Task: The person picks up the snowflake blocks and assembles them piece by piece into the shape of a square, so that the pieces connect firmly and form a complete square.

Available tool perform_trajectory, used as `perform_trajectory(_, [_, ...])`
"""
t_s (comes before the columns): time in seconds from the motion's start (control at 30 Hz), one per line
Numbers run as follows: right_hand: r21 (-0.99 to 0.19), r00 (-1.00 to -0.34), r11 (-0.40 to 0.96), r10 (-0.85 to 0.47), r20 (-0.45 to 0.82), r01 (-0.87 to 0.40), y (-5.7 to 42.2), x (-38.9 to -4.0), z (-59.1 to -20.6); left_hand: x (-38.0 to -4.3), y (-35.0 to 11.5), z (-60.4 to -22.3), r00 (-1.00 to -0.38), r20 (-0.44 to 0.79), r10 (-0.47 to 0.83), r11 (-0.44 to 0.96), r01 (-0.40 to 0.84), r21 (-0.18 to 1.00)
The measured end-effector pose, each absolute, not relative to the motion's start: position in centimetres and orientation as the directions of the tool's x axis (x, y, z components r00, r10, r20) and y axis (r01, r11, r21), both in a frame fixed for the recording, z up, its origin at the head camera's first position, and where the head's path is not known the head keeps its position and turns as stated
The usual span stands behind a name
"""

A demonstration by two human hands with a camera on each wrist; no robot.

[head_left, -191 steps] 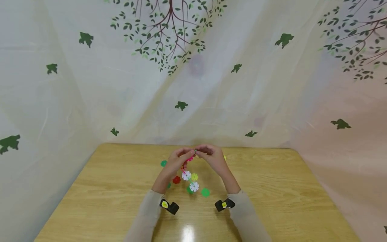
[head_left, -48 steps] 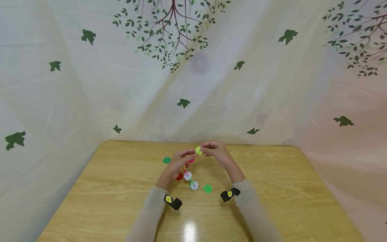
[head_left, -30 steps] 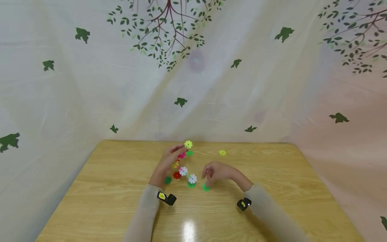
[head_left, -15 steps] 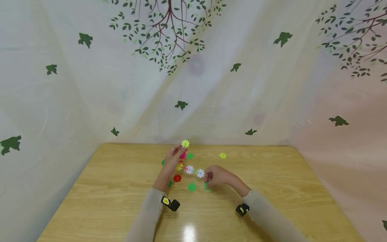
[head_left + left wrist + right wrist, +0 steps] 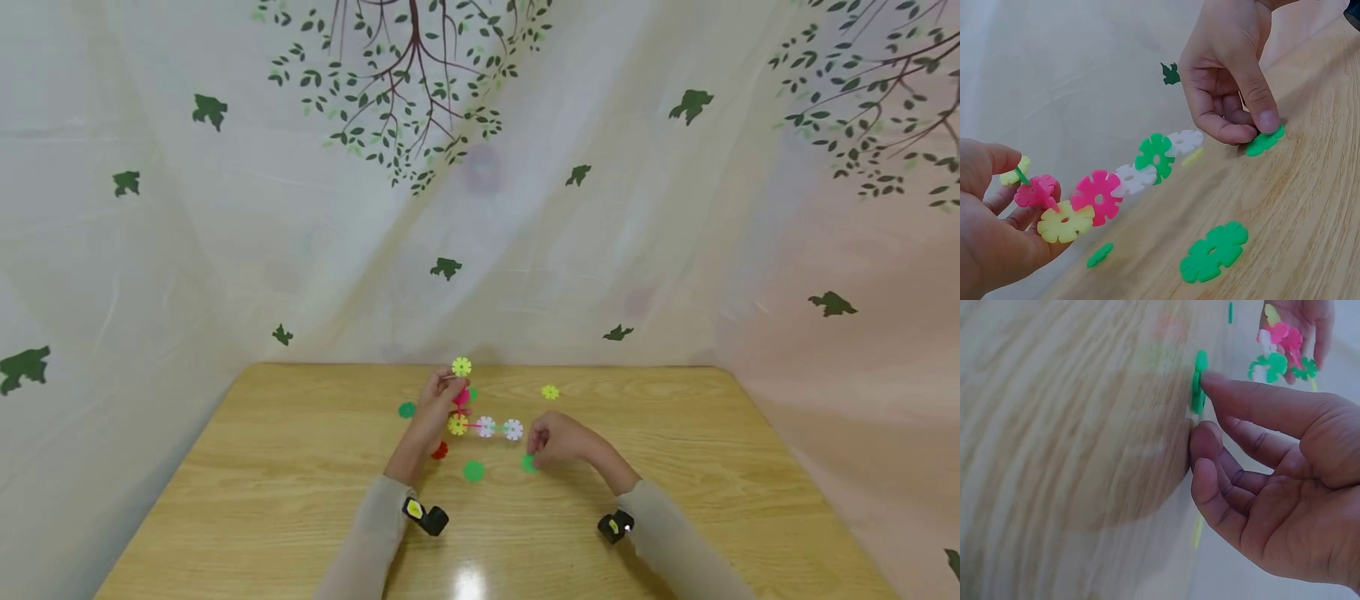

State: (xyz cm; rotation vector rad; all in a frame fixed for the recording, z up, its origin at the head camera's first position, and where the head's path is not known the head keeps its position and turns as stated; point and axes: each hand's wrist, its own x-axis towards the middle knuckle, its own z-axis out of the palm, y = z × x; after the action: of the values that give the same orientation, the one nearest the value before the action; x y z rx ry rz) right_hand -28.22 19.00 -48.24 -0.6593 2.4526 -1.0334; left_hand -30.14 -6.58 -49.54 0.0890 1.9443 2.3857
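Observation:
My left hand [image 5: 429, 414] holds up a chain of interlocking flower-shaped discs, pinching it near a pink disc [image 5: 1036, 192]. One yellow disc [image 5: 461, 367] stands above the fingers. From another yellow disc [image 5: 1066, 222] lower down, the chain runs sideways through a pink disc [image 5: 1097, 197], white discs and a green disc [image 5: 1155, 159] to a white end disc [image 5: 513, 430]. Low over the table, my right hand [image 5: 561, 438] has curled fingers, with its thumb on top of a loose green disc [image 5: 1265, 141] and the index fingertip at the disc's edge.
Loose discs lie on the wooden table [image 5: 300, 500]: a green disc [image 5: 473, 472] in front, a red disc [image 5: 440, 451] by the left forearm, a teal disc [image 5: 407, 410] at left, and a yellow disc [image 5: 550, 392] further back. A printed curtain [image 5: 360, 275] hangs behind.
Earlier both hands met at the chain's top, where a yellow disc now stands. The right hand then came down to the green disc and slid it rightward. The chain's white end swung up sideways.

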Motion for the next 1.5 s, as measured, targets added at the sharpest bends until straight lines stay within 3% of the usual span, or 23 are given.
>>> perform_trajectory(0.57, [-0.732,-0.843,0.645,-0.503,-0.192,-0.218,19.4,-28.2,-48.5,-30.2,-6.2,-50.2,-0.992,-0.002,0.128,-0.183,-0.025,0.983])
perform_trajectory(0.8, [-0.800,-0.845,0.518,-0.535,-0.025,-0.304,19.2,-29.8,-47.1,-30.3,-6.2,-49.9,-0.996,-0.015,0.093,-0.088,-0.023,0.996])
perform_trajectory(1.03, [-0.876,-0.892,0.373,-0.435,0.125,-0.305,17.5,-31.3,-45.9,-30.2,-6.6,-49.5,-0.992,-0.030,0.120,-0.023,-0.033,0.999])
perform_trajectory(1.23, [-0.919,-0.921,0.276,-0.347,0.177,-0.281,15.4,-32.0,-45.9,-29.8,-7.0,-49.5,-0.985,-0.038,0.167,-0.042,-0.045,0.998])
perform_trajectory(1.5, [-0.920,-0.938,0.250,-0.249,0.241,-0.302,13.3,-32.8,-46.9,-30.1,-7.5,-49.9,-0.981,-0.032,0.190,-0.066,-0.045,0.997])
